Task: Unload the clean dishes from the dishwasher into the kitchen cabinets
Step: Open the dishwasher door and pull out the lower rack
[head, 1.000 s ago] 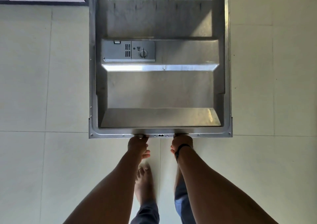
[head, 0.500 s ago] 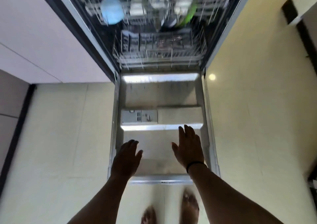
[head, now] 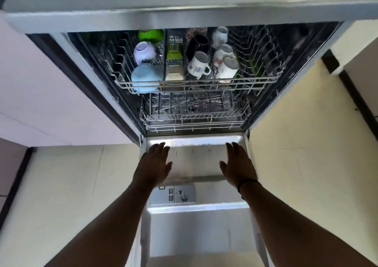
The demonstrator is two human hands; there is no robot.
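The dishwasher stands open, its steel door (head: 196, 221) folded down flat in front of me. The upper rack (head: 196, 83) holds a blue bowl (head: 145, 77), a pale cup (head: 144, 52), a green bowl (head: 151, 34), a black mug (head: 197, 44) and several white mugs (head: 198, 64). Below it sits the lower rack (head: 194, 119) with a cutlery basket. My left hand (head: 153, 164) and my right hand (head: 238, 167) reach forward over the door with straight, spread fingers, apart from the racks and holding nothing. A dark band circles my right wrist.
A countertop edge (head: 184, 15) overhangs the dishwasher. Pale cabinet fronts (head: 51, 95) flank it on the left. Cream floor tiles (head: 296, 154) lie on both sides of the door. The detergent dispenser (head: 176, 194) sits in the door between my forearms.
My hands let go of the door's front edge and moved forward over the lowered door toward the racks. The view tilted up, bringing the loaded racks into sight.
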